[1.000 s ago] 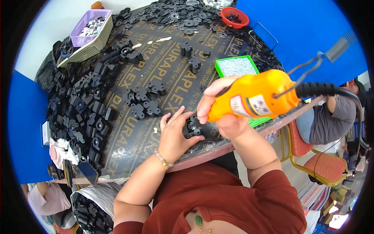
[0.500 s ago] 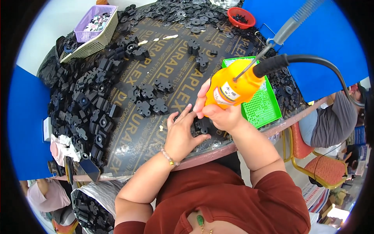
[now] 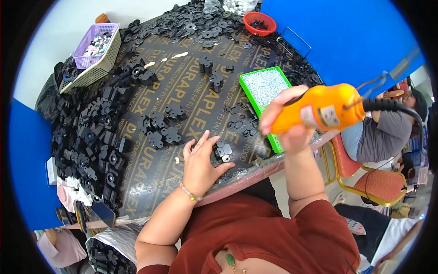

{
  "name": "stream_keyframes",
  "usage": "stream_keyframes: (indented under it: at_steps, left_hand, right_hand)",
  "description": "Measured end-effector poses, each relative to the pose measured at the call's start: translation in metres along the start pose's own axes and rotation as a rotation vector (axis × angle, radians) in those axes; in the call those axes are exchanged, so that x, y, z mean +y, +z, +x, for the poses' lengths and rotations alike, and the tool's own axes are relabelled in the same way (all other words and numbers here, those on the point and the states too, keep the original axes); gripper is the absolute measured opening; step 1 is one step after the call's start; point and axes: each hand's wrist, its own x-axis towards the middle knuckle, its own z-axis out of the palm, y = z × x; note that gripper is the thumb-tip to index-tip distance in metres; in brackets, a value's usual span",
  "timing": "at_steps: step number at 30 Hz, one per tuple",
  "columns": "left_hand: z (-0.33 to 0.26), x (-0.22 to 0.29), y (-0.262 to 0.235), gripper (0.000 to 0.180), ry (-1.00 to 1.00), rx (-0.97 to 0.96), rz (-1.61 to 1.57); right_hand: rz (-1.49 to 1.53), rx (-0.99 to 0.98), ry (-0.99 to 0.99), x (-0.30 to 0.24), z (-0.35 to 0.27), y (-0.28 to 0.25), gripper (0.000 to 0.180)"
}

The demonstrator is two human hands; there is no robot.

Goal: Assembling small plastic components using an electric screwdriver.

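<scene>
The left hand (image 3: pixel 200 162) rests flat at the tabletop's (image 3: pixel 150 182) near edge, its grip loosely spread on a black hexagonal part (image 3: pixel 223 150). The right hand (image 3: pixel 287 121) is clamped round an orange power screwdriver (image 3: pixel 319 112), lifted off the work since half a second ago. This looks like a pause between fastenings; next the bit must come down square on the part, beside the green tray (image 3: pixel 250 98).

Glossy orange plastic screwdriver (image 3: pixel 321 111); matt black plastic parts (image 3: pixel 223 150).
</scene>
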Motion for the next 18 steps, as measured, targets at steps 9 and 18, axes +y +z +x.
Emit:
stream_keyframes:
  at_steps: [9, 18]
  left_hand:
    - [0.000, 0.000, 0.002, 0.083, -0.005, 0.002, 0.053]
    - [-0.001, -0.002, 0.003, 0.079, 0.024, 0.017, 0.035]
  right_hand:
    - [-0.182, 0.162, 0.043, 0.022, -0.022, -0.061, 0.051]
    - [-0.140, 0.162, 0.003, 0.023, -0.027, -0.064, 0.041]
